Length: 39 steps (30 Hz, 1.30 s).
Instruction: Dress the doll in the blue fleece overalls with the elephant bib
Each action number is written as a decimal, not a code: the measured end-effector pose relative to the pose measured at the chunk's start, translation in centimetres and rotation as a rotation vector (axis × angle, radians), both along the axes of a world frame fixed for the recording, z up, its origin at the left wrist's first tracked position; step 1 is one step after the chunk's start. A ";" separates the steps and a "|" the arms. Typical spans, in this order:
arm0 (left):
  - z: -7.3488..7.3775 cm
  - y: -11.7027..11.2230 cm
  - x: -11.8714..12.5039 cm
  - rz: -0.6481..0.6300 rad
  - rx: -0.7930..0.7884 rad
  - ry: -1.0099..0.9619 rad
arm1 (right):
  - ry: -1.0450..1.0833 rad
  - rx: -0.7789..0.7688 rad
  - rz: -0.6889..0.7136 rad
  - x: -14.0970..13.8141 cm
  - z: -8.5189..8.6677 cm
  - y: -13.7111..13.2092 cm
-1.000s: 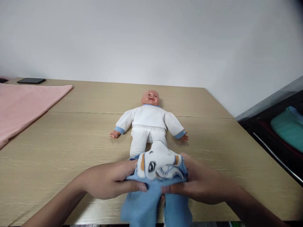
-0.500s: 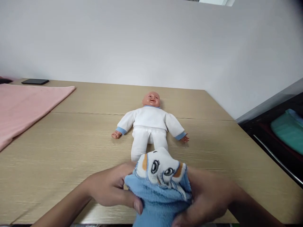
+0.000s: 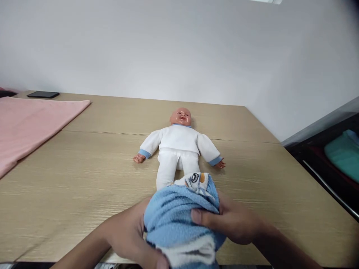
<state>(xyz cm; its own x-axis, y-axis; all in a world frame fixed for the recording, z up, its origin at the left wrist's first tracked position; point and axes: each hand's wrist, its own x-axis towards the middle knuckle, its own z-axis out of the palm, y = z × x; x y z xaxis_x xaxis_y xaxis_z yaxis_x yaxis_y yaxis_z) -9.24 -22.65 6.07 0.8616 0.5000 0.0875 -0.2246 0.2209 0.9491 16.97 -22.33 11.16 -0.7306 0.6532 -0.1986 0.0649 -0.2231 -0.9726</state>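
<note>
A bunched blue terry-cloth baby garment [image 3: 179, 213] is held between my two hands at the near edge of the table. A white patch with an embroidered animal eye and orange spots shows at its far end, and a white band at its near end. My left hand [image 3: 131, 231] grips the left side, its thumb low near the white band. From the right, my right hand [image 3: 238, 220] holds the cloth, thumb pressed on top and other fingers hidden. Beyond it lies a baby doll [image 3: 179, 138] on its back in white clothes with blue cuffs, its lower legs hidden behind the garment.
A pink cloth [image 3: 36, 127] is spread over the left of the wooden table [image 3: 84, 179]. A black phone-like object [image 3: 43, 94] lies behind it. Right of the table stands a dark frame holding a green cloth [image 3: 343, 153]. A wall rises behind.
The garment has been gathered and tilted, so less of its animal face shows and the white band has come into view. My right thumb has moved up onto the cloth; my left hand is lower.
</note>
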 end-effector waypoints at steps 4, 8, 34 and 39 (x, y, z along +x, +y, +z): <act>-0.5 -1.4 -0.3 0.291 -0.219 -0.002 | 0.174 0.000 0.148 -0.7 0.2 0.6; -1.2 -1.2 -0.2 0.507 -0.217 0.012 | 0.180 -0.101 0.000 -1.0 -0.6 0.1; 4.4 -0.9 0.1 0.460 -0.024 0.390 | 0.097 0.059 -0.143 -1.4 -1.1 -0.2; 4.9 -2.3 0.6 0.431 0.129 0.562 | -0.087 0.199 -0.388 -1.6 0.2 -1.5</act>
